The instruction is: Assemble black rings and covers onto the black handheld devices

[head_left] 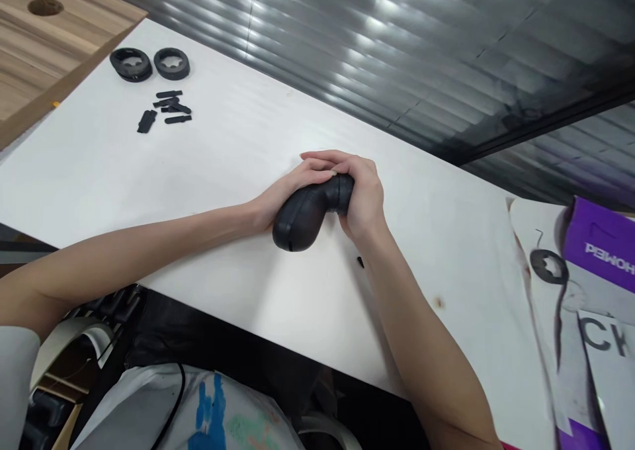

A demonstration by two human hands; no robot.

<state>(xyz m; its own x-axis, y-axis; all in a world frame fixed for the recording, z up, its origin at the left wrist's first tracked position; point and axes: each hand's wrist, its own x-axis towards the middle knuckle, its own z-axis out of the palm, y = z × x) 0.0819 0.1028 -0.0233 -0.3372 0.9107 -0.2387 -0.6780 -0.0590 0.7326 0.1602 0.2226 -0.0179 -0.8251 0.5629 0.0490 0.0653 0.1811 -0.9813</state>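
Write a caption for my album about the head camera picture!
Left hand and right hand hold a black handle on a white table.

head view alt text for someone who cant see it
Two bare hands, the left hand and the right hand, grip a curved black molded part on a white table. Two black rings and several small black strips lie farther along the table.

a bent black plastic housing [302, 215] — matte, rounded, tilted
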